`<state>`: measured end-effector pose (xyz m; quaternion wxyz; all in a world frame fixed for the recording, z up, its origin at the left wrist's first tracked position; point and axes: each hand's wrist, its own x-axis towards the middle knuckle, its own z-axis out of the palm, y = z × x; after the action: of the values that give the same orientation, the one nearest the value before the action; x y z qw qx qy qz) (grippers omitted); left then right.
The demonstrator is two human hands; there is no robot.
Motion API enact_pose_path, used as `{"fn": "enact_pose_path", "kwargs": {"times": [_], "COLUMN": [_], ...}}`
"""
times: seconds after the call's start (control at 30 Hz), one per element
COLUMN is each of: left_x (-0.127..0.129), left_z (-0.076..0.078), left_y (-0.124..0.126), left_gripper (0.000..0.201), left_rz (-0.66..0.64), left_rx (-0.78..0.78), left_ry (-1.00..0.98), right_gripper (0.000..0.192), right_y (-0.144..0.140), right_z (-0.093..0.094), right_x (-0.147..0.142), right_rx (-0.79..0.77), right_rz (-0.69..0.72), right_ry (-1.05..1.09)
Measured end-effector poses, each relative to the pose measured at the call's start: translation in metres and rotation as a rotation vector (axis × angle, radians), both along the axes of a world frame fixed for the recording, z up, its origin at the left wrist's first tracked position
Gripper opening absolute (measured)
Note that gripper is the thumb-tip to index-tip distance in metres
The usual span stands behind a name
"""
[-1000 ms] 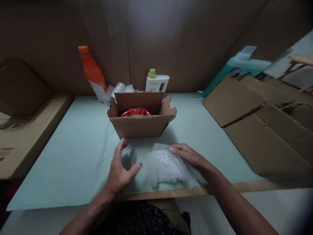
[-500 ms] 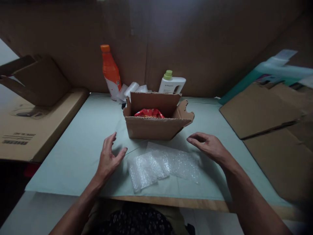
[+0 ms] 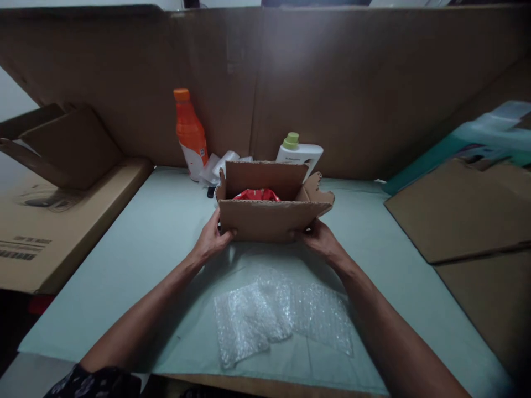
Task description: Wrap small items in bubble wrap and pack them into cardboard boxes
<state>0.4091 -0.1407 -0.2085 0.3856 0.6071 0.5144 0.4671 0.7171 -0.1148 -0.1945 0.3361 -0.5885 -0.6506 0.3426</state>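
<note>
The open carton is on the desk, its mouth upward and a red packet showing inside. The left hand and right hand grip the carton at its lower front corners, thumbs on the front face and the other fingers around the sides, partly hidden; such a low, paired hold probably keeps it level and spares the loose flaps. Whether its base bears fully on the desk, I cannot tell. Bubble wrap lies flat in front of the carton, between the forearms, probably to be within reach. Behind the carton stand an orange bottle and a white bottle, leaving little depth before the cardboard wall. Pale cloth gives sideways room left of the carton, up to a flat box; right of it, folded cardboard narrows the space.
</note>
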Motion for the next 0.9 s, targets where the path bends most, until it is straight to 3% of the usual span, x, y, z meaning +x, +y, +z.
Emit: {"fn": "enact_pose_path", "kwargs": {"times": [0.23,0.37,0.43,0.53,0.63,0.73,0.8,0.9], "left_x": [0.004,0.003,-0.004,-0.024,-0.037,-0.029,-0.017,-0.001], "left_z": [-0.006,-0.001,0.001,0.004,0.004,0.001,-0.003,-0.008], "left_y": [0.035,0.037,0.023,-0.023,-0.082,-0.126,-0.14,-0.149], "left_gripper": [0.067,0.068,0.072,0.074,0.059,0.047,0.04,0.032], "left_rz": [-0.041,-0.024,0.052,0.163,-0.005,-0.204,-0.241,-0.241], "left_rx": [0.052,0.02,-0.031,-0.09,-0.069,0.003,0.022,0.003], "left_ry": [-0.017,0.016,0.047,0.189,0.408,0.64,0.755,0.778], "right_gripper": [0.056,0.061,0.064,0.06,0.05,0.04,0.024,0.01], "right_y": [0.022,0.022,0.01,-0.034,-0.095,-0.139,-0.145,-0.123], "right_z": [-0.013,-0.008,-0.006,-0.01,-0.023,-0.035,-0.037,-0.026], "right_x": [-0.005,-0.014,-0.011,0.006,0.032,0.047,0.045,0.024], "right_rx": [0.099,0.108,0.117,0.15,0.147,0.138,0.153,0.263], "right_rz": [-0.048,-0.036,-0.031,-0.003,0.08,0.101,0.128,0.195], "right_ry": [0.068,0.082,0.045,-0.097,-0.352,-0.575,-0.632,-0.676]}}
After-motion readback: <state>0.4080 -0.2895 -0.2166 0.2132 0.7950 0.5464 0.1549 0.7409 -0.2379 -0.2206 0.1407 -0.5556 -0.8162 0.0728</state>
